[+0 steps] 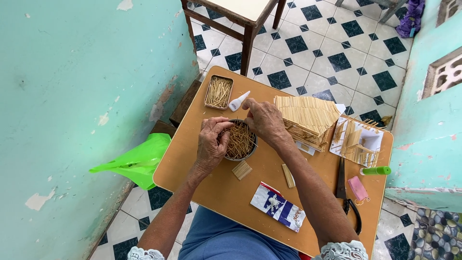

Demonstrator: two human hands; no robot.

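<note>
Both my hands are over the round tin (239,140) of loose sticks (240,137) at the middle of the board (216,188). My left hand (210,143) is curled on the tin's left rim, fingertips pinched down among the sticks, and looks to be picking 1 out. My right hand (263,120) sits just past the tin's far edge, fingers drawn together; they seem to pinch something thin, but I cannot tell for sure what.

Step in hand, as I judge it: sorting out single sticks from the tin for the stick house (308,119), which stands just right of my right hand.

Around:
- glue bottle (238,101), white, lying just beyond the tin, nozzle toward my right hand
- flat box (218,92) of sticks at the far left corner
- 2 small stick bundles (241,170) near the tin, toward me
- smaller frame (355,142) of sticks on a white sheet at right
- scissors (342,185) and a green-capped tube (376,170) at the right edge
- printed wrapper (279,206) near me
- green bag (139,161) hangs off the left side

Next move, I think, needs a clean pinch on 1 stick only, then a dab of glue; the bottle is within easy reach.
</note>
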